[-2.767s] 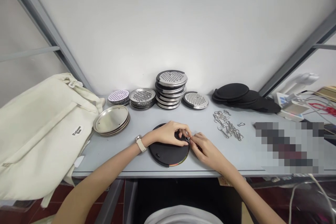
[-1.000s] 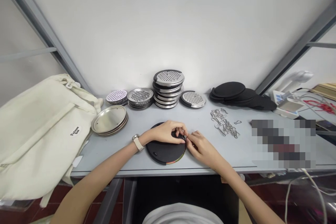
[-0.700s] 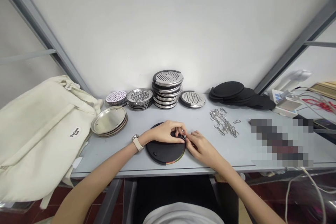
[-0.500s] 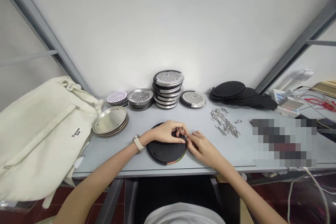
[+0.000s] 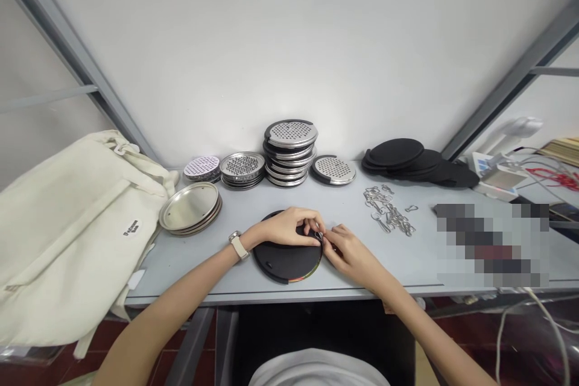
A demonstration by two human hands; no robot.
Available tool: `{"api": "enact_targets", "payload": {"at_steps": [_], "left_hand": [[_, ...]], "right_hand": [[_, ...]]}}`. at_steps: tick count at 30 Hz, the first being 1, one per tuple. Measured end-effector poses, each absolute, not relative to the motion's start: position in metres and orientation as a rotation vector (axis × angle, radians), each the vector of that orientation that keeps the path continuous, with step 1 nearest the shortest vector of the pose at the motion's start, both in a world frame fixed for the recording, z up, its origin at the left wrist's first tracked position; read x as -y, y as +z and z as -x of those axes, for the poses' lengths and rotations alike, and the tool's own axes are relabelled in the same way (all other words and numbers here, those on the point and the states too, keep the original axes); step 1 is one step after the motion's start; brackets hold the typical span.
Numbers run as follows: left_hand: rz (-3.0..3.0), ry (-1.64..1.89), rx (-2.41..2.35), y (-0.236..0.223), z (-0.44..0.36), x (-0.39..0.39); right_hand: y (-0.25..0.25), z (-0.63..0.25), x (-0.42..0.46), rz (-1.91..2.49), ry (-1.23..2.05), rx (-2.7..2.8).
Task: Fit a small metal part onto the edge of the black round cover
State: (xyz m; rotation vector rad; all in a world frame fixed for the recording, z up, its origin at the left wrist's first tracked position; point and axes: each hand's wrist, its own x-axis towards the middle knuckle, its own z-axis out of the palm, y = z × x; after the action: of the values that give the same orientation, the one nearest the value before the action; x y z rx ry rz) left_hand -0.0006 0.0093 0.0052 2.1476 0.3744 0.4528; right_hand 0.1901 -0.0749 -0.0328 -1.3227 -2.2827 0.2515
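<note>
A round black disc [image 5: 289, 260] lies near the table's front edge, with a coloured strip along its lower right rim. Over it bends my left hand [image 5: 293, 228], its thumb and fingers closed around a small metal clip [image 5: 318, 235] at the disc's right edge. From the right, my right hand [image 5: 346, 248] pinches at the same spot, thumb and forefinger together. Fingers cover most of the clip, and how it joins the disc is hidden. Similar loose carabiner clips [image 5: 389, 211] lie in a heap to the right.
Behind the disc stand a tall stack of round graters [image 5: 292, 154], a single grater [image 5: 335, 170] and lower grater stacks [image 5: 242, 167]. Shiny metal discs [image 5: 190, 208] lie left, beside a cream bag [image 5: 81, 241]. Black discs [image 5: 398, 154] are piled back right, near a white device [image 5: 497, 178].
Both hands stay at the disc's right edge in nearly the same pose, pinching the clip. The view has shifted slightly.
</note>
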Motion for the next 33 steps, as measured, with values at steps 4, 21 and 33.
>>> {"api": "enact_targets", "payload": {"at_steps": [4,21,33], "left_hand": [[-2.138,0.450,-0.385,0.0054,0.0007,-0.0089],[-2.160,0.457,-0.383,0.0085,0.0014,-0.0074],[-2.190,0.440,-0.401,0.0075,0.0007,-0.0089]], "right_hand": [[-0.0325,-0.1900,0.0746,1.324,0.251,2.290],[-0.0289,-0.1885,0.0755,1.329,0.276,2.273],[-0.0308,-0.1901,0.0746,1.302,0.274,2.268]]}}
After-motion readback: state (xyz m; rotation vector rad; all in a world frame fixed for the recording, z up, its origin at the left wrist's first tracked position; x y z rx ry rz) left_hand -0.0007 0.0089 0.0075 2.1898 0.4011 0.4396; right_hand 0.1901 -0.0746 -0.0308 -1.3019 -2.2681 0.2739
